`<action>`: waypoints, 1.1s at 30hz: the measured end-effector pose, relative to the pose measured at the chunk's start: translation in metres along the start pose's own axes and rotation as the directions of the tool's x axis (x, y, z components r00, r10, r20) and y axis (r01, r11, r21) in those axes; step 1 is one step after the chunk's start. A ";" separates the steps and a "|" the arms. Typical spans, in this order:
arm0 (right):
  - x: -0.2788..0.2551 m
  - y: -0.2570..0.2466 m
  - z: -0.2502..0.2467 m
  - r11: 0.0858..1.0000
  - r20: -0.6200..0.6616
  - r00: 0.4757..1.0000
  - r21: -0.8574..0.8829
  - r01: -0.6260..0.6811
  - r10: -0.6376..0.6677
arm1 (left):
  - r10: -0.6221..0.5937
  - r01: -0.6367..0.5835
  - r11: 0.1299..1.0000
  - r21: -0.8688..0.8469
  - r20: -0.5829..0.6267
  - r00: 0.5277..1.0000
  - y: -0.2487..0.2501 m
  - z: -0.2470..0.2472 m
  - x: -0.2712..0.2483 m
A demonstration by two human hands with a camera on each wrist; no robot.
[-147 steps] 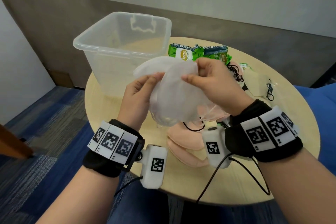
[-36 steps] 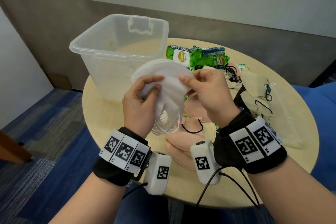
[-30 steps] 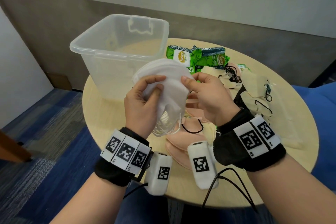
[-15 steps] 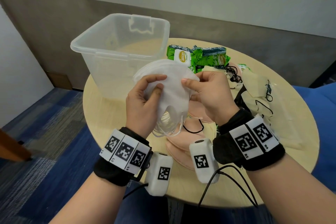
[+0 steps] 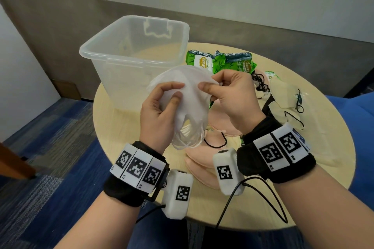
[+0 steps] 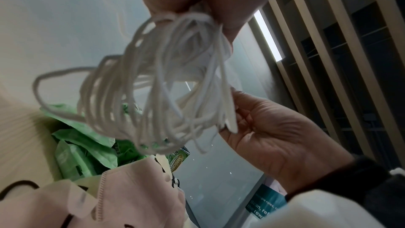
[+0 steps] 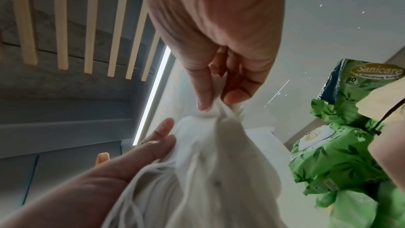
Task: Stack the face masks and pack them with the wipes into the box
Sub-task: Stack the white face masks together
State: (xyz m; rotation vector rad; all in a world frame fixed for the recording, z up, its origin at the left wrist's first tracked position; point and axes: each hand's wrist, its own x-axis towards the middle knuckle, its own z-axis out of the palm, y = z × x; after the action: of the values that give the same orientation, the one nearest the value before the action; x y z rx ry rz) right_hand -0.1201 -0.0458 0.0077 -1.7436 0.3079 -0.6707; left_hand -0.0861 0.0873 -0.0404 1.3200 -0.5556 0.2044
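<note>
A stack of white face masks [image 5: 189,95] is held upright above the table, in front of the clear plastic box [image 5: 133,50]. My left hand [image 5: 162,111] grips the stack's left side, thumb on the near face. My right hand [image 5: 228,95] pinches its right edge [image 7: 215,110]. White ear loops [image 6: 157,93] dangle below the stack. Pink masks [image 5: 204,159] lie on the table under my hands. Green wipes packs [image 5: 220,62] lie behind my right hand, beside the box. Cream masks [image 5: 287,95] with black loops lie at the right.
The round wooden table [image 5: 315,147] ends close to my wrists. The box looks empty and stands at the back left of the table. A blue seat [image 5: 356,119] is at the right, blue carpet [image 5: 50,168] at the left.
Over the last seconds the white masks have been gathered into a tighter stack. My right hand has shifted slightly up the right edge; the left hand keeps its grip.
</note>
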 end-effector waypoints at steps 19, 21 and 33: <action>-0.015 -0.007 0.001 0.924 -0.054 0.936 -0.187 0.333 -0.348 | -0.027 0.027 1.000 -0.008 -0.044 0.999 0.002 -0.003 0.001; -0.013 -0.008 0.001 0.947 -0.033 0.956 -0.151 0.282 -0.290 | -0.023 0.023 1.000 -0.011 -0.039 0.999 0.003 -0.002 0.001; -0.014 -0.005 0.007 0.951 0.182 0.948 0.116 -0.285 0.262 | -0.049 0.049 0.999 0.007 -0.037 0.998 -0.003 -0.002 0.000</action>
State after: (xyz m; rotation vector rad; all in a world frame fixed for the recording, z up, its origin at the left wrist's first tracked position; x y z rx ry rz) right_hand -0.1281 -0.0316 0.0079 -1.5719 0.3719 -0.3356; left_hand -0.0840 0.0883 -0.0431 1.3337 -0.4915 0.1898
